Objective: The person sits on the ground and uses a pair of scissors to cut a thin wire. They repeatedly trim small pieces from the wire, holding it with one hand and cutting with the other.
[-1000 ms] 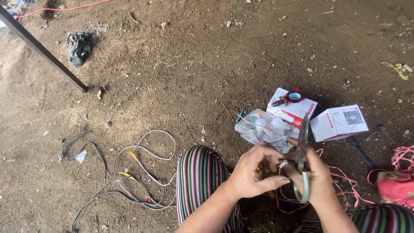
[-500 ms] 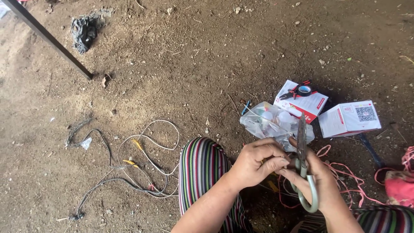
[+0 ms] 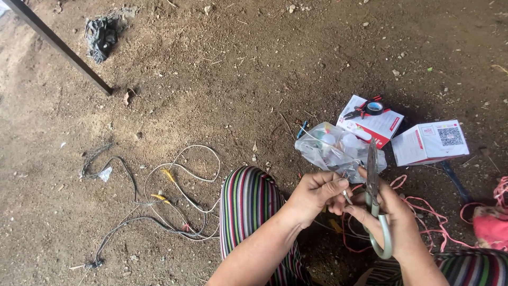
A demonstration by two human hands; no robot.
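Scissors (image 3: 373, 196) sit slightly lower now; right hand (image 3: 389, 220) grips them, left hand (image 3: 313, 195) pinches a thin wire (image 3: 346, 196). Bare dirt floor (image 3: 238, 79), cables (image 3: 159, 201), two boxes (image 3: 402, 135).

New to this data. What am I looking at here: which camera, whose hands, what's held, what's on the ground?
One picture, from a camera worn on a person's head, looking down at their own two bare hands above striped-trousered knees. The right hand grips grey-handled metal scissors, blades pointing away. The left hand pinches a thin pale wire beside the blades. On the bare dirt ground lie a clear plastic bag of small parts, two white-and-red cardboard boxes, a roll of black tape, tangled grey and white cables and pink cord.
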